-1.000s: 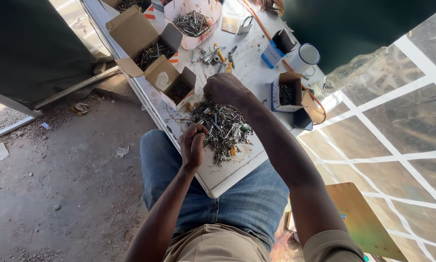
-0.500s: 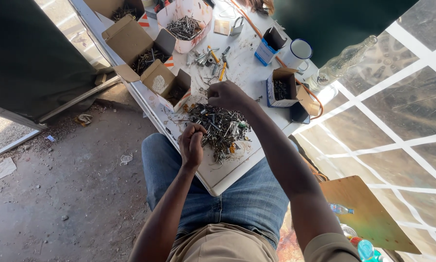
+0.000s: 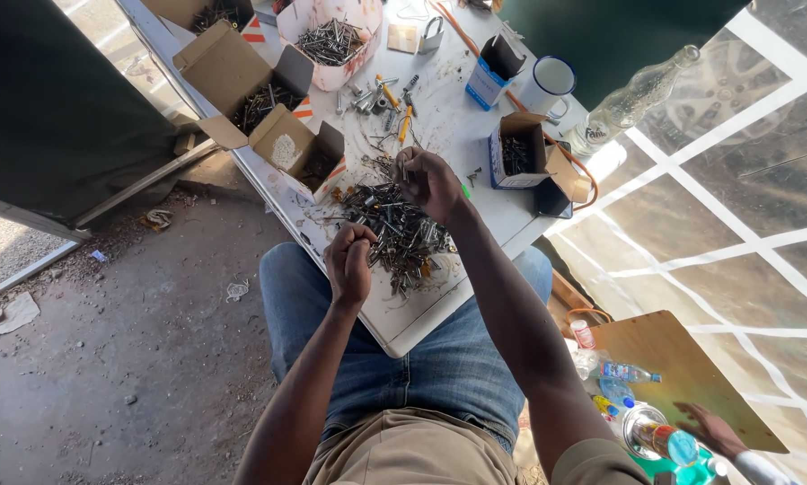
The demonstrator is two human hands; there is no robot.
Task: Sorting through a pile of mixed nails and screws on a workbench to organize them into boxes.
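A white tabletop (image 3: pixel 475 126) carries open cardboard boxes (image 3: pixel 242 90) of sorted fasteners along its far edge. Near its front edge a pile of mixed screws (image 3: pixel 394 233) remains, largely unsorted. The right hand (image 3: pixel 426 180) pinches one piece; the left hand (image 3: pixel 349 260) is fisted around a few.

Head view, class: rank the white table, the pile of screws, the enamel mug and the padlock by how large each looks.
1. white table
2. pile of screws
3. enamel mug
4. padlock

Mug and padlock lie farther away, so their true sizes stay unsure.
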